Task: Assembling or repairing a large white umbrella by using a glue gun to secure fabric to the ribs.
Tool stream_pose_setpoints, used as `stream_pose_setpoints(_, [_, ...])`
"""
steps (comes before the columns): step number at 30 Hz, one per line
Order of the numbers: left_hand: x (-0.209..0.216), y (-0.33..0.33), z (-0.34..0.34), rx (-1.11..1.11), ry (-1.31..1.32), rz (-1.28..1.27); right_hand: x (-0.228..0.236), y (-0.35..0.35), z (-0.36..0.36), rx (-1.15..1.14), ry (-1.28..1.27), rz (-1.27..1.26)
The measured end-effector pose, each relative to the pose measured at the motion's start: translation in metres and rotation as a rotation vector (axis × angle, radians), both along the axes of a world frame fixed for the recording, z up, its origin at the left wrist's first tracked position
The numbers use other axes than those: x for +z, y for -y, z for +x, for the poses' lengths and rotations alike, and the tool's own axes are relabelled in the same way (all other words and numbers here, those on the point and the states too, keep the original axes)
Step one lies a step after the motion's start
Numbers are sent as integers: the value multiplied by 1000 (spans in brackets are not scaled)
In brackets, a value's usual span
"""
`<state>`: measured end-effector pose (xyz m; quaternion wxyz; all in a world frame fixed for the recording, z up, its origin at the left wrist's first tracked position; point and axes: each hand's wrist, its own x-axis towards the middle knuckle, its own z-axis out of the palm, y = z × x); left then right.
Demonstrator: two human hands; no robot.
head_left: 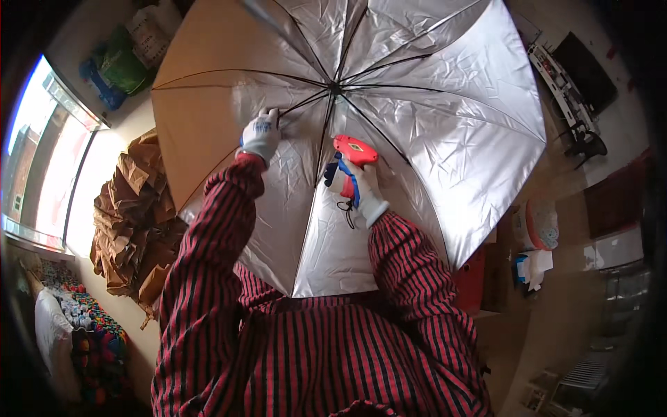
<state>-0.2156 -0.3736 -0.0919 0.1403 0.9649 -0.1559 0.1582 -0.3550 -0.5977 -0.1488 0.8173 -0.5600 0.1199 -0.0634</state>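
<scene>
Grasping a red tagging gun (355, 149) by the handle with the gloved right grip (367, 184), with the body projecting just beyond. Touching a black umbrella stretcher (303, 104) with the gloved left grip (261, 135); cannot tell whether clasped tight or only resting there. Working over the inside of an open silver umbrella (479, 194), with the hub (335, 89) farther out, between both grips. Flanked at left by crumpled brown paper (132, 222).

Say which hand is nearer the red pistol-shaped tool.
Right: the right hand grips the red pistol-shaped tool. The left hand is apart, to its left, by a rib of the open umbrella.
</scene>
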Motion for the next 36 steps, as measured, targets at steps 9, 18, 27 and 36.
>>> stream_pose_setpoints(9, [-23,61,-100,-119,-179,-421,1,-4,-5,-198,-37,-121])
stream_pose_setpoints(18, [-43,80,-78,11,-480,-381,12,-14,-5,-214,87,-232])
stream_pose_setpoints(27, [-48,79,-75,61,-529,-463,12,-16,-16,-51,-89,-184])
stream_pose_setpoints(36, [-42,86,-80,49,-531,-505,4,-16,-14,-163,-18,-236])
